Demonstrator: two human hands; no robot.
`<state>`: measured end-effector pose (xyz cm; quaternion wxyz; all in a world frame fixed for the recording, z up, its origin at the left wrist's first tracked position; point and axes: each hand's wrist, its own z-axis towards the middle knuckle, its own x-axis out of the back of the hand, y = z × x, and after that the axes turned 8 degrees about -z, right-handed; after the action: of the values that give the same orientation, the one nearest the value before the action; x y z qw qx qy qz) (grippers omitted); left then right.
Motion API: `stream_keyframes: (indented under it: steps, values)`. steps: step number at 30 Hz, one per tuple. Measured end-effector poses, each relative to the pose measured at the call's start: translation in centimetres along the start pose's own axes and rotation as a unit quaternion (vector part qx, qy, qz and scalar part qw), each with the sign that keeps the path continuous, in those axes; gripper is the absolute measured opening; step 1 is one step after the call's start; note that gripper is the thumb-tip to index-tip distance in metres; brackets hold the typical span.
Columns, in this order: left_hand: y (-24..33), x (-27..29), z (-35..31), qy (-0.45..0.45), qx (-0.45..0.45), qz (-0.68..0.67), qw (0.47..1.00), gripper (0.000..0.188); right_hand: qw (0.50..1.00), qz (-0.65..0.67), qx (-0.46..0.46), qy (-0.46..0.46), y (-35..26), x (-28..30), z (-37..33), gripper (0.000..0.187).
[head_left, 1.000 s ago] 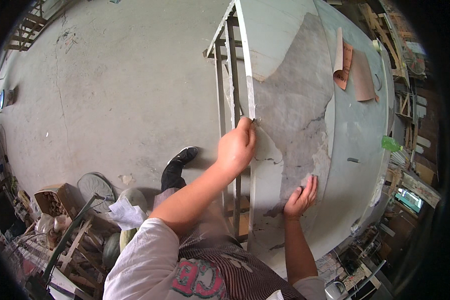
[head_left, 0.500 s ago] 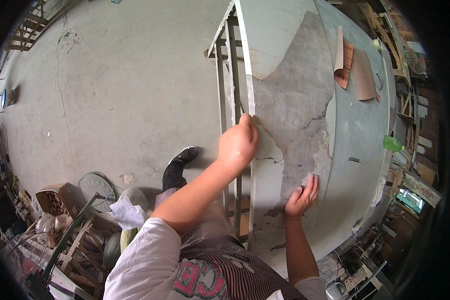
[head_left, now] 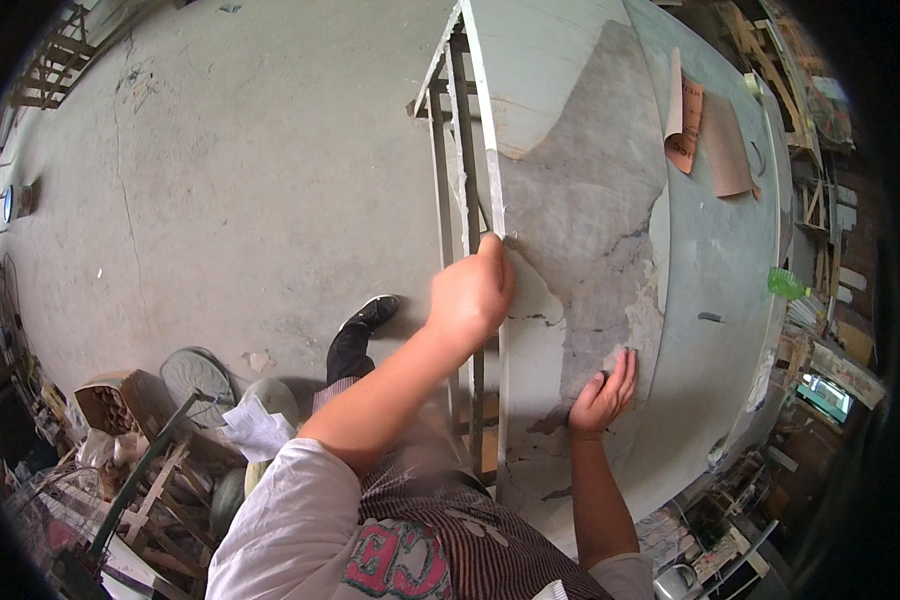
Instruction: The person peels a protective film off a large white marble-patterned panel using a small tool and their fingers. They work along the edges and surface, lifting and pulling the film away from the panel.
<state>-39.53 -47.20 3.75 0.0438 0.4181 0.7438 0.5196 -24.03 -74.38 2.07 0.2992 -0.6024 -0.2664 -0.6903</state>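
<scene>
A large slab point(head_left: 590, 215) with pale and grey marbled patches lies on a metal frame point(head_left: 460, 130). My left hand point(head_left: 470, 295) is closed at the slab's left edge, its fingers bent against the rim. A tiny bit of something shows by the fingertips, too small to name. My right hand point(head_left: 602, 402) rests flat on the slab's surface nearer to me, fingers stretched out, holding nothing. Dark cracks and stains run across the stone between the two hands.
Curled sheets of sandpaper point(head_left: 725, 150) lie at the slab's far right. A small dark blade-like piece point(head_left: 710, 318) and a green plastic bottle point(head_left: 787, 284) are on the right. A cardboard box point(head_left: 115, 400) and scrap wood point(head_left: 160, 490) stand at lower left.
My left hand has slid slightly toward me along the slab's edge, still closed. My right hand stays in place on the surface.
</scene>
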Motion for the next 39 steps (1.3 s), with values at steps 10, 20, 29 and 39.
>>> stream_keyframes:
  steps: [10,20,29,39]
  values:
    - [-6.1,-5.0,-3.5,-0.113,0.018,0.043,0.992,0.022,1.0,-0.009,-0.004,-0.006,-0.3,0.3,0.1,0.06]
    - [-4.4,0.2,3.9,0.22,-0.202,-0.207,0.932,0.016,1.0,0.028,0.008,0.01,0.3,-0.1,0.0,0.058]
    - [-4.7,3.0,-1.1,-0.129,-0.504,0.009,0.854,0.036,0.999,0.034,0.023,0.032,0.3,0.0,0.2,0.056]
    - [-4.7,-0.8,-0.4,0.043,-0.102,-0.206,0.972,0.017,0.999,0.04,0.007,0.01,0.0,0.2,0.2,0.058]
